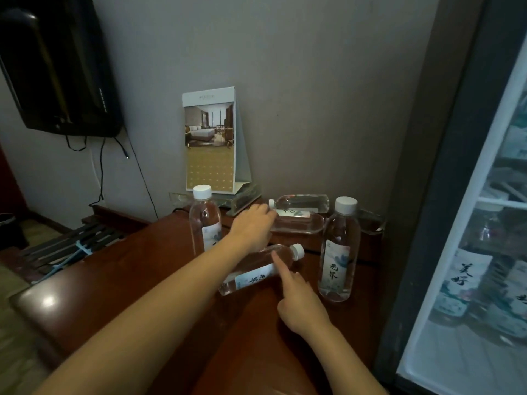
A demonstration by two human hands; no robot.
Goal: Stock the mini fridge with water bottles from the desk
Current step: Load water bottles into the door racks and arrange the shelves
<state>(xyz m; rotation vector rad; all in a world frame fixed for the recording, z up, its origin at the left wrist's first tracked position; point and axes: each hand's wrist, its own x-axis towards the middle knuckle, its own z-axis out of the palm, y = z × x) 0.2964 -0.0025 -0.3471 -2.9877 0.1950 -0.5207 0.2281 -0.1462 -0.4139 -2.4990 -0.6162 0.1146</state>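
Several clear water bottles with white caps are on the dark wooden desk (159,280). One stands upright at the left (205,220) and another at the right (339,252). Two lie on their sides at the back (305,201) (299,223), and a third lies nearer (256,270). My left hand (251,228) reaches over the near lying bottle, its fingers resting on the neck end of the middle lying one. My right hand (299,297) touches the near lying bottle with a straight index finger. The mini fridge (470,252) stands at the right, with labelled bottles behind its glass.
A standing card with a hotel room photo (211,141) leans at the wall behind the bottles, on a clear tray (242,196). A black television (57,67) hangs at the upper left with cables dangling. A slatted luggage rack (71,243) is left of the desk.
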